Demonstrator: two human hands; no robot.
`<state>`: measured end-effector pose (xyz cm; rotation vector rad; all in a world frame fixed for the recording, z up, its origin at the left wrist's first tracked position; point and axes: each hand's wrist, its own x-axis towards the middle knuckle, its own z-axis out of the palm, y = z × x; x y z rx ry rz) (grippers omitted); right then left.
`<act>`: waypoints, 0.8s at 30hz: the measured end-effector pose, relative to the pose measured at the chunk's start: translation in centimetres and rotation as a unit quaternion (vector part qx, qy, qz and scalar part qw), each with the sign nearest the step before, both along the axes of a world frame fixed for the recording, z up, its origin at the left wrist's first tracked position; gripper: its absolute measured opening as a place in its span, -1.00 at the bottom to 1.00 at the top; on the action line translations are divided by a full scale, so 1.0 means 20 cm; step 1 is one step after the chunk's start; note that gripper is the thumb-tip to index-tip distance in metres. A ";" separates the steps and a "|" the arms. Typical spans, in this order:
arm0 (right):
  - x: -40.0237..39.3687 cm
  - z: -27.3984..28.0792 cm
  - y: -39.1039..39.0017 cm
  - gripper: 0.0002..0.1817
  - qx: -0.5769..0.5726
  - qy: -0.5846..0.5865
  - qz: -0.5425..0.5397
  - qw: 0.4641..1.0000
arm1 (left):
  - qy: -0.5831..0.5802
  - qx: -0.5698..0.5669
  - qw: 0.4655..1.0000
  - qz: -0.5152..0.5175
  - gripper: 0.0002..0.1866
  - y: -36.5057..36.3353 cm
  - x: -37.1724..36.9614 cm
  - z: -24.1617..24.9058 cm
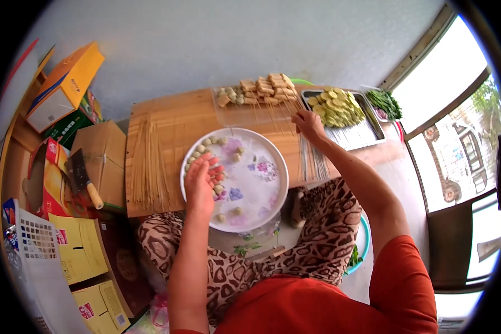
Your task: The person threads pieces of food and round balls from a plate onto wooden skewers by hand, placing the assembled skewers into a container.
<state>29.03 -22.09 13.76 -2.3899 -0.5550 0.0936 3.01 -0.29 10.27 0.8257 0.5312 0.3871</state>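
My left hand point(204, 181) is over the left side of a round white floral tray point(267, 209), its fingers apart and slightly curled. Small pale-green balls point(200, 148) lie along the tray's left rim, and a few more sit near its middle and bottom. Part of that group is hidden behind my hand. My right hand point(308, 123) is raised beyond the tray, to its right, with thumb and fingers pinched. A thin skewer point(301, 100) shows at its fingertips. Close by lie skewered tan pieces point(268, 86) and a metal tray point(379, 131) of skewered green slices point(334, 106).
Bare wooden skewers point(150, 161) are spread over the left of the wooden table point(183, 111). A cleaver point(83, 178) rests by cardboard boxes point(103, 156) at the left. Leafy greens point(384, 104) stand at the far right corner. A teal basin point(366, 239) is on the floor.
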 end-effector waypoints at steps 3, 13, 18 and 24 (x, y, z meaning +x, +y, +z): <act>-0.05 -0.11 -0.25 -0.69 -0.072 0.045 -0.027 0.996 | -0.014 0.016 1.000 -0.008 -0.72 -0.02 -0.01 0.00; -0.17 -0.72 -0.55 -0.70 -0.265 -0.011 -0.074 0.961 | 0.015 0.030 0.999 -0.034 -0.73 -0.07 0.03 -0.05; -0.18 -0.72 -0.49 -0.72 -0.285 0.052 -0.136 0.947 | 0.020 0.046 0.998 -0.049 -0.74 -0.08 0.03 -0.08; -0.16 -0.55 -0.45 -0.69 -0.256 0.249 -0.148 0.922 | 0.025 0.056 0.997 -0.052 -0.74 -0.07 0.03 -0.08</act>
